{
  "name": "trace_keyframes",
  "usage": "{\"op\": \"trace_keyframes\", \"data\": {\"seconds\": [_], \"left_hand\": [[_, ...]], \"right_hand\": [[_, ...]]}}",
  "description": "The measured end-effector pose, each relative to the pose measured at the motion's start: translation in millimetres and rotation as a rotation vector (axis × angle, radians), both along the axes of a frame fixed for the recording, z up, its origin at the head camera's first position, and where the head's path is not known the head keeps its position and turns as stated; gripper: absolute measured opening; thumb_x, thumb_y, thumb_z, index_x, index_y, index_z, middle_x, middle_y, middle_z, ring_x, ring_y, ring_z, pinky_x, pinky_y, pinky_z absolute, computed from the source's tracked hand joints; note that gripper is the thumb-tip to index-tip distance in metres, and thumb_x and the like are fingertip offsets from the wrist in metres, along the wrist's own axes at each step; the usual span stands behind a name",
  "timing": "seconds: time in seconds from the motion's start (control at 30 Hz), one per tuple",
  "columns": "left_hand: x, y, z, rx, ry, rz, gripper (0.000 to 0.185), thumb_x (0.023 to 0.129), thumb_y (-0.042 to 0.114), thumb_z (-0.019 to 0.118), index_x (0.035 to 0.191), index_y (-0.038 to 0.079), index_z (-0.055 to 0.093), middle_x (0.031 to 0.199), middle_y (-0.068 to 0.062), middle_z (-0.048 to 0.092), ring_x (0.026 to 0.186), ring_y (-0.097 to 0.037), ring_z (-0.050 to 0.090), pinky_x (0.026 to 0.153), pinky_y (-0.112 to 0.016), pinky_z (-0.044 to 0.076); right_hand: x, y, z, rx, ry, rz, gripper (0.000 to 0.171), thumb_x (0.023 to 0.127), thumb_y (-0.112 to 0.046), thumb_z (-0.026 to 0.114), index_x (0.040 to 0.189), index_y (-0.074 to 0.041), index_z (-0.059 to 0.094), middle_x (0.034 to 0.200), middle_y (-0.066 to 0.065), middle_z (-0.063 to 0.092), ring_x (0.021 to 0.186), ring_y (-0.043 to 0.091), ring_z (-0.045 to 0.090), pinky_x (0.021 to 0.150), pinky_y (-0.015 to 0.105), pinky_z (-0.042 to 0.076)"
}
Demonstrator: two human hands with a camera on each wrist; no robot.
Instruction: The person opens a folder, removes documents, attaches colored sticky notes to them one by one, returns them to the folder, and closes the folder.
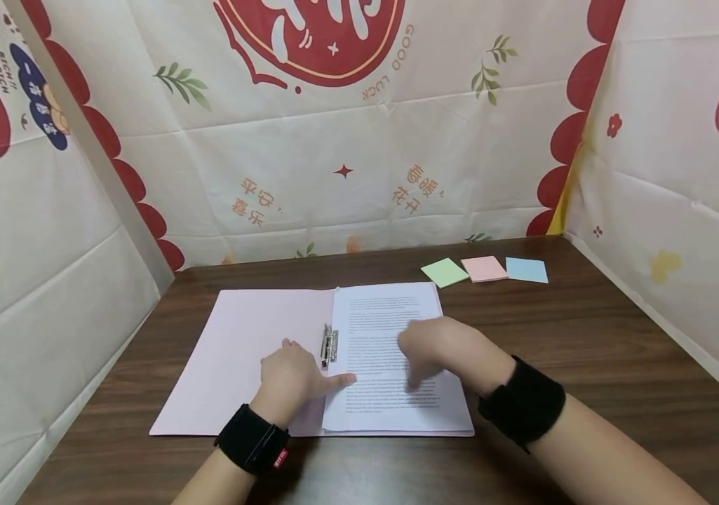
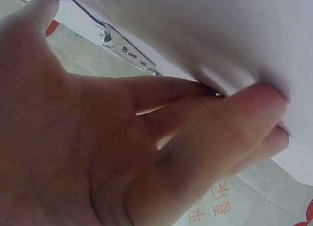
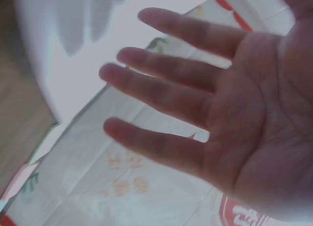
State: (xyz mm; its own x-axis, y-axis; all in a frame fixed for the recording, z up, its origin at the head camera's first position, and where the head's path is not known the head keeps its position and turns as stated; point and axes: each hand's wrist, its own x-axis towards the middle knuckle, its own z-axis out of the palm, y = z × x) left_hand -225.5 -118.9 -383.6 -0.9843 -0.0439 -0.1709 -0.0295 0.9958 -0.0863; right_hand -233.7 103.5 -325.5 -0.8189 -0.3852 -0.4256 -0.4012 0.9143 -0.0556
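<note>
A pale pink folder [image 1: 239, 351] lies open on the dark wooden table [image 1: 586, 351]. A stack of printed sheets [image 1: 384, 308] fills its right half, beside a metal clip [image 1: 329, 346] at the spine. My left hand [image 1: 299, 375] rests on the folder by the clip, its thumb lying on the left edge of the sheets. In the left wrist view its fingers [image 2: 230, 118] lie nearly straight against the white paper [image 2: 220, 30]. My right hand [image 1: 438, 347] hovers over the middle of the page, blurred. The right wrist view shows that hand [image 3: 195, 103] empty, with its fingers spread.
Three sticky-note pads, green [image 1: 444, 272], pink [image 1: 484, 268] and blue [image 1: 526, 270], lie in a row at the back right of the table. Printed cloth walls [image 1: 346, 175] close in the table at the back and on both sides.
</note>
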Motion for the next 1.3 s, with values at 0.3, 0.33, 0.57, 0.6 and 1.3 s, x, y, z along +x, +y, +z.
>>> {"op": "trace_keyframes", "data": {"seconds": [0.3,0.33,0.57,0.6,1.3], "left_hand": [[1.2,-1,-0.6,0.003,0.007,-0.009,0.121,0.071,0.102,0.055,0.128,-0.002,0.075,0.154,-0.028,0.056,0.066,-0.017,0.06,0.054,-0.031,0.047],[1.0,-1,-1.0,0.008,0.016,-0.011,0.121,0.07,0.102,0.056,0.126,-0.003,0.076,0.153,-0.028,0.058,0.066,-0.017,0.061,0.054,-0.031,0.047],[4.1,-2,-5.3,0.03,0.054,-0.036,0.112,0.07,0.099,0.061,0.12,0.001,0.08,0.148,-0.029,0.062,0.093,-0.028,0.077,0.059,-0.036,0.055],[4.5,-2,-6.1,0.032,0.058,-0.038,0.11,0.07,0.099,0.062,0.121,0.003,0.08,0.147,-0.029,0.062,0.095,-0.029,0.077,0.06,-0.036,0.055],[1.0,1,-7.5,0.014,0.073,-0.046,0.11,0.07,0.1,0.06,0.126,0.007,0.079,0.148,-0.032,0.06,0.08,-0.024,0.072,0.054,-0.033,0.051]], "right_hand": [[-49.7,-58,-14.2,-0.266,-0.007,0.081,0.038,0.099,-0.042,0.074,0.075,-0.013,0.063,0.067,-0.004,0.057,0.062,0.011,0.054,0.061,0.026,0.048],[-52.6,-63,-18.5,-0.285,-0.021,0.057,0.04,0.099,-0.042,0.074,0.074,-0.014,0.061,0.064,-0.004,0.055,0.059,0.011,0.054,0.059,0.025,0.047],[-58.4,-85,-42.0,-0.274,-0.115,-0.029,0.047,0.096,-0.05,0.076,0.074,-0.014,0.055,0.059,-0.004,0.048,0.051,0.011,0.047,0.051,0.025,0.042],[-57.5,-86,-43.3,-0.271,-0.111,-0.034,0.047,0.096,-0.052,0.075,0.077,-0.014,0.057,0.063,-0.003,0.05,0.053,0.012,0.048,0.051,0.026,0.043],[-58.0,-80,-51.8,-0.371,-0.05,-0.112,0.057,0.088,-0.054,0.082,0.11,-0.004,0.067,0.09,0.0,0.057,0.086,0.018,0.053,0.078,0.033,0.044]]}}
